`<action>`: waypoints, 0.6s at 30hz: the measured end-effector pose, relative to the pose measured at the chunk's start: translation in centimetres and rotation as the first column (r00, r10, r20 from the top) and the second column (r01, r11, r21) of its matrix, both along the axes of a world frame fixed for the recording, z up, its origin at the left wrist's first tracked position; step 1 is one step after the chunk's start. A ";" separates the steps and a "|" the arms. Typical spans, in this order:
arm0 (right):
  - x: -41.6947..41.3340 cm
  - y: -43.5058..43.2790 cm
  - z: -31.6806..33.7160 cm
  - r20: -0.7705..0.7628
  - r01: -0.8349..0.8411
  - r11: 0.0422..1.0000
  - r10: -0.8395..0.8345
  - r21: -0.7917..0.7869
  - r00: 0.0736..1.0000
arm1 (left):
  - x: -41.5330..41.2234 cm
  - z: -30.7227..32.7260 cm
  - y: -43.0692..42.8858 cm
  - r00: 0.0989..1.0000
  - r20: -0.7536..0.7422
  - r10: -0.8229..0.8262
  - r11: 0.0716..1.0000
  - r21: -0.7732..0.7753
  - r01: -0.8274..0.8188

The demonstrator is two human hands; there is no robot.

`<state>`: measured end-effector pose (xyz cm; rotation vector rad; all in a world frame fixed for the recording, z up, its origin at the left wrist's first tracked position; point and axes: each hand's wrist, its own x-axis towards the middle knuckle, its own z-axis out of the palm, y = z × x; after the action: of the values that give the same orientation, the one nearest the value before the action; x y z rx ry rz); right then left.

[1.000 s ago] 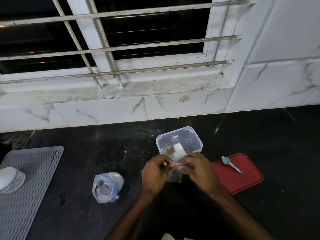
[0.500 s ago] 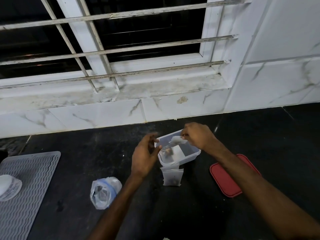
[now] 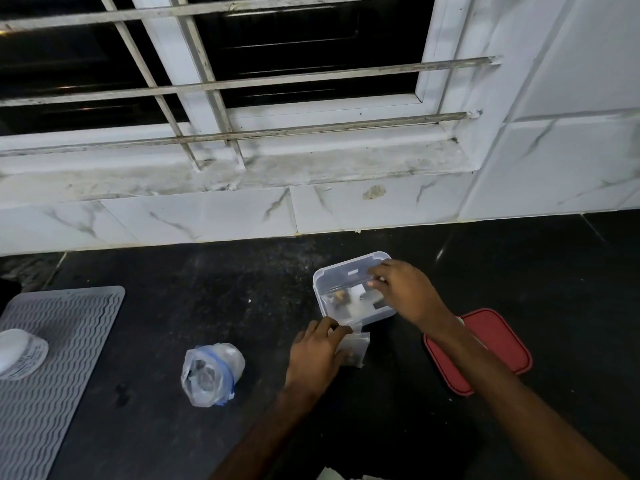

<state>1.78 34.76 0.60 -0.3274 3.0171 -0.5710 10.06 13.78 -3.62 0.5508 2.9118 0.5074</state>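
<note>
A clear plastic container [image 3: 346,264] stands open on the black counter. My right hand [image 3: 405,291] reaches into it from the right, its fingers pinching a small clear zip bag [image 3: 341,301] with dark bits that lies inside. Just in front of the container, my left hand [image 3: 317,353] grips the top edge of a second small clear pouch [image 3: 360,351] lying on the counter. My right forearm crosses over the container's red lid [image 3: 498,341], which lies flat to the right.
A crumpled clear bag with a blue stripe [image 3: 211,374] sits left of my left hand. At the far left lies a grey ribbed mat [image 3: 69,341] with a white tub [image 3: 17,351] on it. The tiled wall and barred window rise behind.
My right hand has lowered the small bag into the container. My left hand has dropped from the container's side to the pouch on the counter. The camera has tilted slightly.
</note>
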 end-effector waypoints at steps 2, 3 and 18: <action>2.5 -0.4 0.5 -0.010 0.036 0.979 -0.039 -0.201 0.999 | 0.0 -0.4 0.2 1.000 -0.013 0.004 0.998 -0.060 -0.005; 3.7 -0.6 0.3 0.009 0.032 0.975 -0.030 -0.221 0.999 | 0.0 -0.6 0.4 0.999 -0.036 0.012 0.997 -0.077 -0.015; 8.3 -2.5 -2.8 0.121 -0.075 0.985 0.094 -0.154 0.988 | 1.1 1.2 0.1 0.982 0.061 0.181 0.959 0.211 -0.189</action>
<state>10.05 32.24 -2.16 -0.4074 2.8295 -0.7804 11.11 13.86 -2.39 0.2873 2.9023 0.8566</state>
